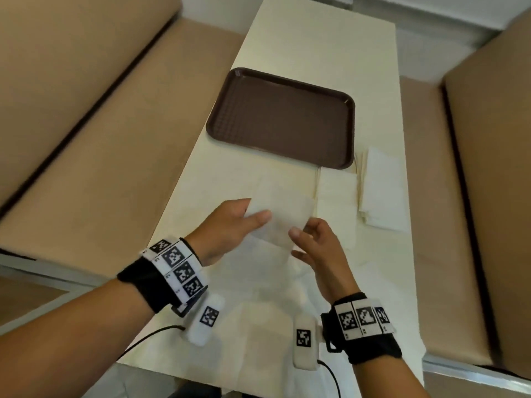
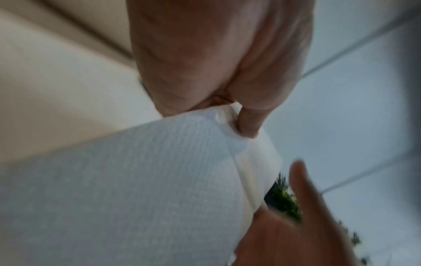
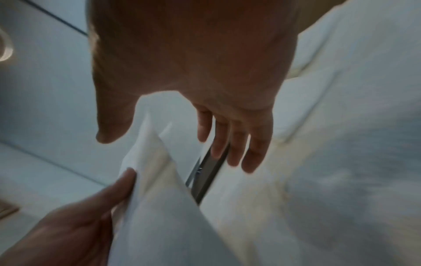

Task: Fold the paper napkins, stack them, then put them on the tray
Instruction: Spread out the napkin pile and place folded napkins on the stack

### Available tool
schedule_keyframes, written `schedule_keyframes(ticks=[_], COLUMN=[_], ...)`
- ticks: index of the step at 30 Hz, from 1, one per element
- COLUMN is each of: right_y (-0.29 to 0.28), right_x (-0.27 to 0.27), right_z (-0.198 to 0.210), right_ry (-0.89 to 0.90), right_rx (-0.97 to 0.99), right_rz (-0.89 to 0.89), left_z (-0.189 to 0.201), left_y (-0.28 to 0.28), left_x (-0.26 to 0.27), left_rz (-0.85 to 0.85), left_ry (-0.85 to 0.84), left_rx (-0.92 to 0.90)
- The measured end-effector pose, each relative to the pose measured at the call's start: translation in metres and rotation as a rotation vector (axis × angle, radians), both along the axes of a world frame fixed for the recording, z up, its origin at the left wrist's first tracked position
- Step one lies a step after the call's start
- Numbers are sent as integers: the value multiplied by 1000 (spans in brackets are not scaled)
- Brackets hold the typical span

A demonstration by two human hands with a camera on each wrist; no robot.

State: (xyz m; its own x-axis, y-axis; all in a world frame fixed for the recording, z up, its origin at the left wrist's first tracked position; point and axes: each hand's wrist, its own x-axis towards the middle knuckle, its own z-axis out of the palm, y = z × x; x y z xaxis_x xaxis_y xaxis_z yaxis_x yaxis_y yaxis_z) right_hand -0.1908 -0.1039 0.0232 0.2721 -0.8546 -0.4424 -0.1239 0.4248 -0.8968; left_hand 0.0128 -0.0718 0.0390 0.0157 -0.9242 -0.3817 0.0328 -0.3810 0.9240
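Fingers of the left hand point(image 1: 227, 225) are pinching a white paper napkin point(image 1: 280, 214) by its left edge, thumb on top and the other fingers curled beneath it. In the left wrist view the thumb point(image 2: 249, 124) is pressing into the raised corner. Across from them, the fingers of the right hand point(image 1: 319, 248) are spread and relaxed, hovering just beside the napkin's right edge; whether the thumb tip is touching the paper I cannot tell, but nothing is being gripped there.

Judging by this, the folding step is in hand: the napkin is being held slightly off the table point(image 1: 316, 47) and not yet creased flat. Just beyond the right fingers a stack of folded napkins point(image 1: 382, 191) is lying, and further ahead the brown tray point(image 1: 230, 87) is waiting.

Next, the right fingers probably need to catch the free edge, bringing it over evenly and pressing the crease.
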Motion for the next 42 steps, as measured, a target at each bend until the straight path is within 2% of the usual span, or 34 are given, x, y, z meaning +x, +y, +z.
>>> schedule_keyframes(ticks=[3, 7, 13, 18, 21, 28, 31, 33, 35, 37, 40, 42], right_y=[11, 4, -36, -61, -68, -75, -77, -76, -76, -75, -65, -52], right_x=[-21, -42, -73, -87, -92, -94, -96, -96, -97, -98, -101, -98], right_z=[-11, -29, -41, -48, -53, -57, -55, -52, -50, -46, -39, -34], right_ry=[-58, 45, 158, 194, 214, 237, 282, 328, 349, 361, 388, 382], right_rx=[186, 223, 280, 294, 306, 335, 350, 356, 360, 369, 368, 356], right_rz=[68, -86, -247, -298, -316, -316, -300, -274, -266, -260, -211, -143], left_z=[-6, -21, -64, -66, -70, -75, -78, -80, -81, -75, -47, -26], left_y=[-38, -92, -182, -216, -227, -238, -234, -228, -223, -218, -205, -185], left_x=[-31, -66, -88, -99, -102, -110, -112, -115, -120, -120, -101, -71], left_rz=[61, 50, -77, -115, -100, -114, -137, -293, -535, -617, -501, -443], left_ry=[123, 98, -259, -583, -658, -712, -794, -878, -991, -1007, -944, -945], left_rx=[51, 80, 65, -14, -45, -88, -234, -280, -216, -193, -283, -293])
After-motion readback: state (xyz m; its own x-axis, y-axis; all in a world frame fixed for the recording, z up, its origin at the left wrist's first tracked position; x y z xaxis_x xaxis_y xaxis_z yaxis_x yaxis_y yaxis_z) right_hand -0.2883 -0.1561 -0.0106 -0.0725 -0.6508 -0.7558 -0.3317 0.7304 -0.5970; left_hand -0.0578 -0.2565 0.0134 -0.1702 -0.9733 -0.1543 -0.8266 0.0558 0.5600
